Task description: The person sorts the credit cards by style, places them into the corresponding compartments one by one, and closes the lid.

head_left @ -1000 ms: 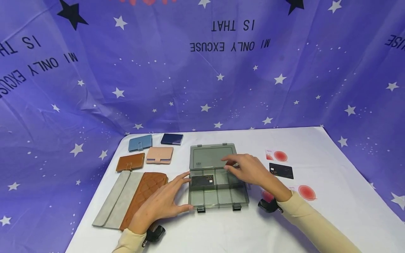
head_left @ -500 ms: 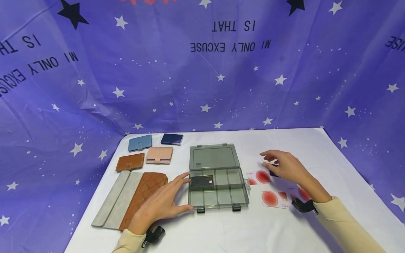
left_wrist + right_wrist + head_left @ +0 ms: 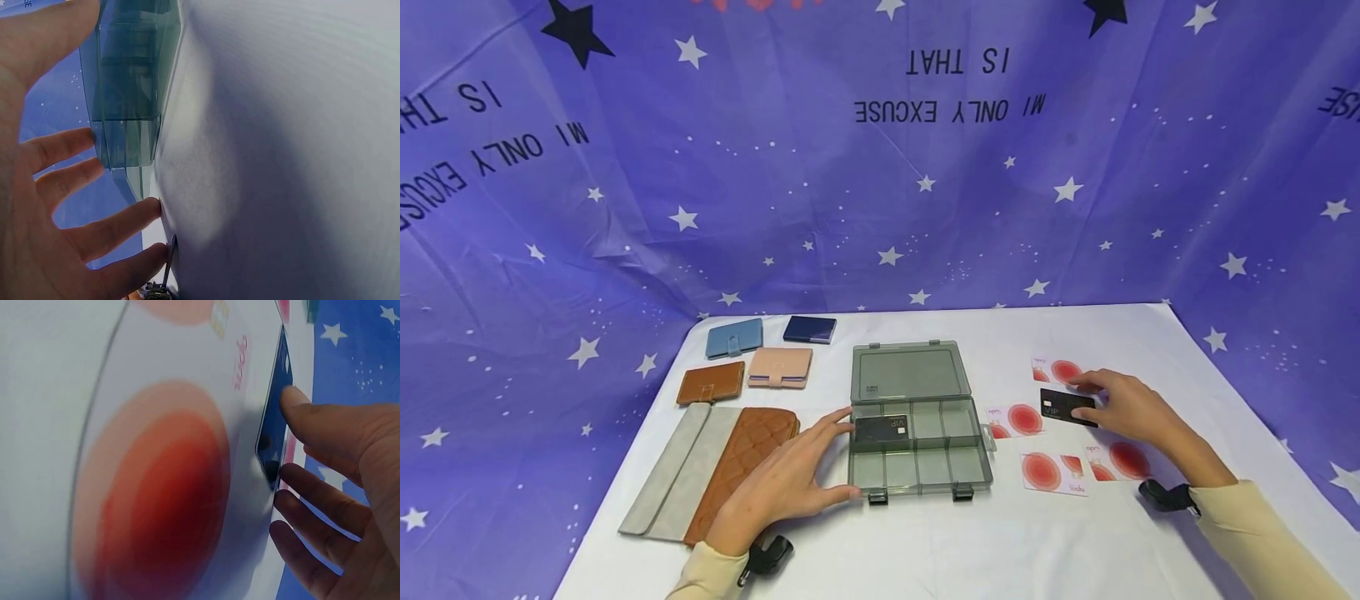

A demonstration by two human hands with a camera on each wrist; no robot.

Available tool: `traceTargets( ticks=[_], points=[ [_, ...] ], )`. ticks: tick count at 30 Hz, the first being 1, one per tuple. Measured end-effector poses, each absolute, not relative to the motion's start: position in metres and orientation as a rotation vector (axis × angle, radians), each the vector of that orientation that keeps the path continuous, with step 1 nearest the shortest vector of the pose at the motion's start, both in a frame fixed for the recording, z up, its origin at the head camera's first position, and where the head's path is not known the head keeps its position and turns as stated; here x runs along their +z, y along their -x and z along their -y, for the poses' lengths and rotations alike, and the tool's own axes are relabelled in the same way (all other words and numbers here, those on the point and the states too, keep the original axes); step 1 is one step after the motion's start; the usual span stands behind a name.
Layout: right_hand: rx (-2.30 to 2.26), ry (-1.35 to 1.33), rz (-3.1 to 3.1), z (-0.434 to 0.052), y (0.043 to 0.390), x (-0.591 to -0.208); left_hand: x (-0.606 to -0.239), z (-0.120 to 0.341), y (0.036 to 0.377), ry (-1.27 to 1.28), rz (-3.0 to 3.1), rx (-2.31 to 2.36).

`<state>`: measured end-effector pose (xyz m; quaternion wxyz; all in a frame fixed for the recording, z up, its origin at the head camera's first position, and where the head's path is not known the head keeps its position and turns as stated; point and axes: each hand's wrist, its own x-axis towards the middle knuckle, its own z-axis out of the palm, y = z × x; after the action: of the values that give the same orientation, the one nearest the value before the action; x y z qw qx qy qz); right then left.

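An open grey-green translucent compartment box (image 3: pixel 898 468) lies mid-table. A black VIP card (image 3: pixel 880 428) lies in its upper left compartments. My left hand (image 3: pixel 782 492) is spread along the box's left side, fingertips and thumb right at its edge; the left wrist view shows the straight fingers beside its wall. My right hand (image 3: pixel 1131 407) has thumb and index finger at opposite long edges of another black VIP card (image 3: pixel 1058 405), pinching its right part. In the right wrist view the thumb (image 3: pixel 294 403) is on that card, and the other fingertips are by its end.
Red-and-white cards (image 3: pixel 1041 473) are scattered right of the box, several in all. To the left sit blue (image 3: pixel 733 339), navy (image 3: pixel 809 329), pink (image 3: pixel 779 367) and brown (image 3: pixel 711 383) card holders, a grey pouch (image 3: pixel 670 475) and a quilted brown wallet (image 3: pixel 741 450).
My right hand has moved right from above the box to the black card among the red-and-white cards, coming down onto it. My left hand has stayed by the box.
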<state>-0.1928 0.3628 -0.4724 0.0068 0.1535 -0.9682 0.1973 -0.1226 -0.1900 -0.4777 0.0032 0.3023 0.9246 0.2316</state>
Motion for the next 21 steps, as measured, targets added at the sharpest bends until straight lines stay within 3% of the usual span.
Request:
traceTargets(
  ticks=[12,21],
  points=[
    [0.602,-0.65,2.99,-0.3745,0.1891,-0.4727,-0.4783,0.1897,0.1221,-0.932,-2.898,0.731],
    [0.606,-0.563,2.931,-0.375,0.1878,-0.4734,-0.4788,0.1899,0.1223,-0.942,-2.895,0.734]
  ],
)
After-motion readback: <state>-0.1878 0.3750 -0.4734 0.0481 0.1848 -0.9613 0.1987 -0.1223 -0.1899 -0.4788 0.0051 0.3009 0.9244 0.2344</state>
